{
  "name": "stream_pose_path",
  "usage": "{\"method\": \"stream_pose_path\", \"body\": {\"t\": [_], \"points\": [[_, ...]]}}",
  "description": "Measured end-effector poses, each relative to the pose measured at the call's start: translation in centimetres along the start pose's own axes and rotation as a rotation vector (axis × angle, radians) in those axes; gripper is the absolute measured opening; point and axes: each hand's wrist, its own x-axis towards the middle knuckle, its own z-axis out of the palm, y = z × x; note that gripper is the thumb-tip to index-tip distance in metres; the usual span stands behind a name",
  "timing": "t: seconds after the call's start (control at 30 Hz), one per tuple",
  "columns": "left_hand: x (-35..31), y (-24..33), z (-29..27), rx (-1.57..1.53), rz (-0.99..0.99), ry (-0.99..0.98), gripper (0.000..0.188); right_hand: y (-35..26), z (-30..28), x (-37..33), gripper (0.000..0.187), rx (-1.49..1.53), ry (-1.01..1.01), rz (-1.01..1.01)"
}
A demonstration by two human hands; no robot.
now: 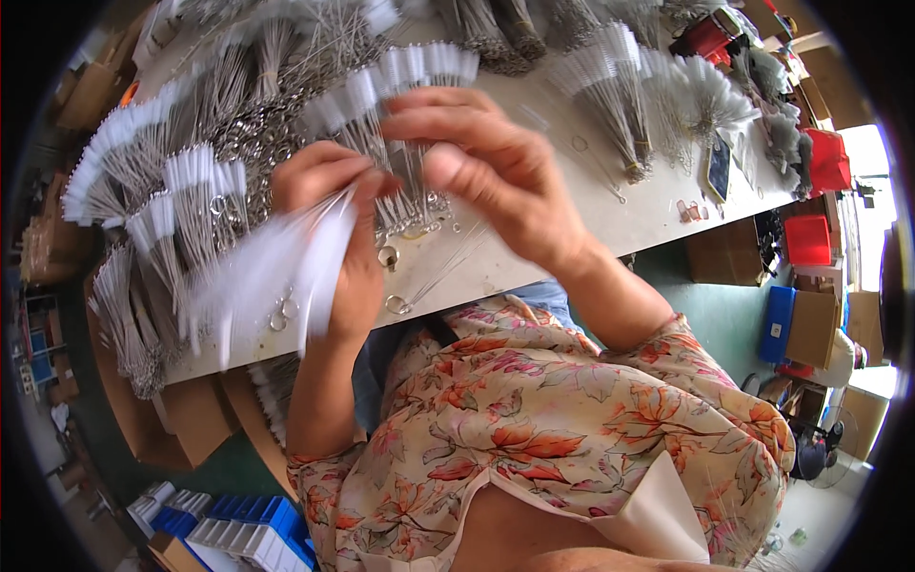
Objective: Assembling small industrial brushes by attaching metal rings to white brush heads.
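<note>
My left hand [355, 248] is closed round the wire stems of several white-bristled straw brushes [276, 262]. Their bristle ends fan out toward the lower left, smeared by motion. My right hand [510, 176] is just to the right, fingers stretched and thumb apart, and I see nothing held in it. Its fingertips come near the left hand's fingers; whether they touch is blurred. Behind both hands lies a bundle of brushes [429, 65] with white heads and ringed wire handles. Loose wire brushes with ring ends [398, 304] lie at the table's front edge.
More brush bundles [133, 143] crowd the table's left side, and others [610, 86] lie at the far right. A phone [719, 167] rests near the right edge of the white table [534, 229]. Cardboard boxes [181, 410] and blue and white bins [253, 529] stand below.
</note>
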Motion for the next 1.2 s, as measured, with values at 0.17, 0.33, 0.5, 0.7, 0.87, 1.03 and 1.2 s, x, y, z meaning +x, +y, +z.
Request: {"method": "stream_pose_path", "body": {"t": [0.17, 0.33, 0.5, 0.7, 0.87, 1.03, 1.2], "points": [[-3.8, -1.5, -0.4, 0.105, 0.341, -0.217, 0.018, 2.5, 0.9, -2.6, 0.030, 0.684, 0.100, 0.667], [-4.8, -0.4, -1.3, 0.445, 0.415, -0.410, 0.035, 3.3, 0.4, -2.4, 0.019, 1.119, 0.163, 0.658], [0.2, 0.8, -5.3, 0.182, 0.138, -0.396, 0.105, -0.1, 0.5, -1.7, 0.019, 0.275, -0.271, 0.660], [-2.5, 0.3, -5.4, -0.246, -0.179, -0.533, 0.070, -1.7, 1.5, -1.9, 0.016, 0.148, -0.455, 0.602], [-3.5, 0.7, -4.6, 0.038, 0.142, -0.364, 0.017, -1.8, 0.7, -2.6, 0.019, 0.232, -0.521, 0.789], [-7.0, 1.6, -4.3, 0.359, -0.005, -0.337, 0.026, -2.1, -3.6, -5.3, 0.014, -0.316, -0.610, 0.617], [-11.1, 0.3, -6.3, 0.749, -0.498, -0.371, 0.025, 0.4, -10.2, -10.5, 0.010, -1.449, -0.584, 0.559]]}}
